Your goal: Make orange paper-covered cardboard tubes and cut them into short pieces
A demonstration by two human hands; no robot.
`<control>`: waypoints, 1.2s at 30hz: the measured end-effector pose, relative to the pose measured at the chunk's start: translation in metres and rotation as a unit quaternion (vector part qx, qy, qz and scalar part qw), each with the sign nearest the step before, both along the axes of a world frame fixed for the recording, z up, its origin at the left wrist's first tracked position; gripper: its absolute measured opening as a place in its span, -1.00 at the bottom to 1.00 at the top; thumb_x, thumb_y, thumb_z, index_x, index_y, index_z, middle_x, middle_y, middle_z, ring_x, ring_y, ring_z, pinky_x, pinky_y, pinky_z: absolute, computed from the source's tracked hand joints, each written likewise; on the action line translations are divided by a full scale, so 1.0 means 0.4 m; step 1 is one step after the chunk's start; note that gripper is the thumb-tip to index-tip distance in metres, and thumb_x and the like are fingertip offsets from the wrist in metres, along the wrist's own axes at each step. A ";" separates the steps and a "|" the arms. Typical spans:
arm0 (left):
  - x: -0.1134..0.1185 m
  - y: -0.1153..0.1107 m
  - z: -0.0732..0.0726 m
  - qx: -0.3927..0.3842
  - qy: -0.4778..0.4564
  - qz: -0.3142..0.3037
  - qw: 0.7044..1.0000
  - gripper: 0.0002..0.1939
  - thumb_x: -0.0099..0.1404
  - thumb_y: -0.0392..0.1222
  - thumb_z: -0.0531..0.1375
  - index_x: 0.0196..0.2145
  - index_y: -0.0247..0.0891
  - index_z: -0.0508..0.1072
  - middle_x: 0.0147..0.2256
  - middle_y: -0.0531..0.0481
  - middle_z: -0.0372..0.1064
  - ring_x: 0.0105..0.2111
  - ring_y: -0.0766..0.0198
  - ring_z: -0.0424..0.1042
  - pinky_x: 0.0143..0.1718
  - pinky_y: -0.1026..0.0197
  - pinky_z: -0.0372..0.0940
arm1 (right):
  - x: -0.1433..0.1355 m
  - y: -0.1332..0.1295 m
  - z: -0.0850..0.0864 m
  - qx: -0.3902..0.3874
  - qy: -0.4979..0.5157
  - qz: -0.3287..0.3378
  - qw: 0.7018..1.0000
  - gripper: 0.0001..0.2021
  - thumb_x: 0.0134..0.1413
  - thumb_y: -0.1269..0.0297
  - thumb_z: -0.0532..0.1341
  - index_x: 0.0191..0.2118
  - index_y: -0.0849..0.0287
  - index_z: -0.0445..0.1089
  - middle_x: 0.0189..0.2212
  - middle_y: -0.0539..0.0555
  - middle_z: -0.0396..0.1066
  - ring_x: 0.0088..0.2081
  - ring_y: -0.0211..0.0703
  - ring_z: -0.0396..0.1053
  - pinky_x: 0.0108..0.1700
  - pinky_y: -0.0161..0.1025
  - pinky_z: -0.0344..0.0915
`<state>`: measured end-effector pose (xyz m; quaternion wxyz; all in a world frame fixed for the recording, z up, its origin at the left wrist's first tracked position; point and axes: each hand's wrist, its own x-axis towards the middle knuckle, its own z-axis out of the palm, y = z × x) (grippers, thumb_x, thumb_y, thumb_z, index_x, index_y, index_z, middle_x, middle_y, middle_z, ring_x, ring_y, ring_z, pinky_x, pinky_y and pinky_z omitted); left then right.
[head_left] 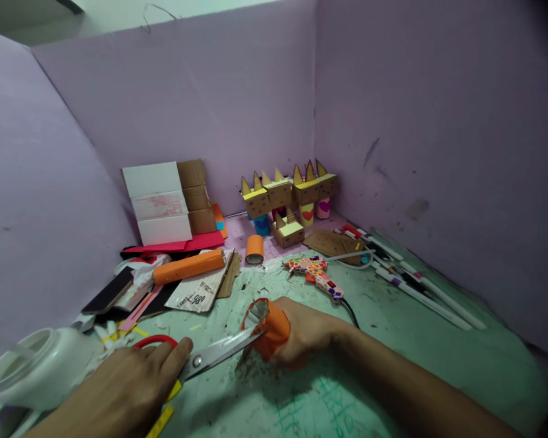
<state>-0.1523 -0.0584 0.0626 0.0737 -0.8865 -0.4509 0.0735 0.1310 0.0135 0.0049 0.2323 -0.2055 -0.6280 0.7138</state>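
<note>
My left hand (134, 380) is closed round the red handles of a pair of scissors (217, 356). Their blades reach right, to the ragged open end of an orange tube (274, 331). My right hand (304, 334) is wrapped round that tube from the right; part of its fingers is hidden behind it. Grey-brown scraps lie on the green surface below the tube. Farther back stands a short orange ring (254, 249), and a longer orange roll (189, 266) rests on cardboard to the left.
Cardboard animal heads (308, 190) stand at the back. A flowered glue gun (317, 274) with a black cord lies right of centre, near several pens (422, 298). At the left are a white pot (45, 368) and folded cardboard (162, 204). Purple walls enclose the green table (393, 371).
</note>
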 end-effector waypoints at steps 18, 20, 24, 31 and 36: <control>0.018 -0.002 0.011 -0.047 0.041 0.029 0.998 -0.59 0.19 -0.39 -0.14 -0.25 -0.16 0.46 -0.36 -0.13 0.45 -0.47 0.10 0.33 -0.42 0.08 0.19 | -0.016 -0.008 -0.004 0.013 -0.009 -0.022 1.000 -0.73 -0.41 0.61 0.26 -0.44 0.23 0.36 -0.60 -0.14 0.27 -0.59 -0.41 0.16 -0.60 -0.48 0.14; 0.026 -0.002 0.019 -0.042 0.052 0.022 0.998 -0.61 0.20 -0.40 -0.13 -0.27 -0.17 0.44 -0.39 -0.11 0.45 -0.49 0.11 0.33 -0.46 0.10 0.15 | -0.016 -0.005 -0.007 0.019 -0.015 -0.022 0.999 -0.72 -0.41 0.59 0.27 -0.41 0.23 0.37 -0.57 -0.13 0.29 -0.56 -0.40 0.18 -0.59 -0.48 0.15; 0.048 -0.002 0.045 -0.056 0.073 0.032 0.995 -0.66 0.22 -0.38 -0.11 -0.30 -0.18 0.43 -0.45 -0.06 0.43 -0.51 0.12 0.34 -0.49 0.13 0.10 | -0.017 -0.004 -0.012 0.036 -0.022 -0.036 0.998 -0.71 -0.42 0.60 0.27 -0.40 0.23 0.37 -0.57 -0.13 0.27 -0.55 -0.40 0.17 -0.58 -0.49 0.16; 0.069 -0.003 0.064 -0.086 0.122 0.062 0.987 -0.58 0.19 -0.45 -0.15 -0.25 -0.21 0.44 -0.39 -0.11 0.46 -0.45 0.09 0.40 -0.45 0.12 0.18 | -0.017 -0.005 -0.009 0.051 -0.037 -0.068 0.996 -0.68 -0.43 0.59 0.25 -0.37 0.21 0.37 -0.56 -0.12 0.26 -0.54 -0.38 0.16 -0.59 -0.47 0.14; 0.072 -0.011 0.060 -0.058 0.123 0.061 0.989 -0.56 0.20 -0.47 -0.19 -0.29 -0.22 0.43 -0.41 -0.11 0.45 -0.46 0.09 0.39 -0.44 0.09 0.22 | -0.018 -0.005 -0.008 0.056 -0.064 -0.082 0.993 -0.68 -0.44 0.57 0.25 -0.38 0.21 0.36 -0.55 -0.10 0.26 -0.53 -0.36 0.17 -0.59 -0.45 0.14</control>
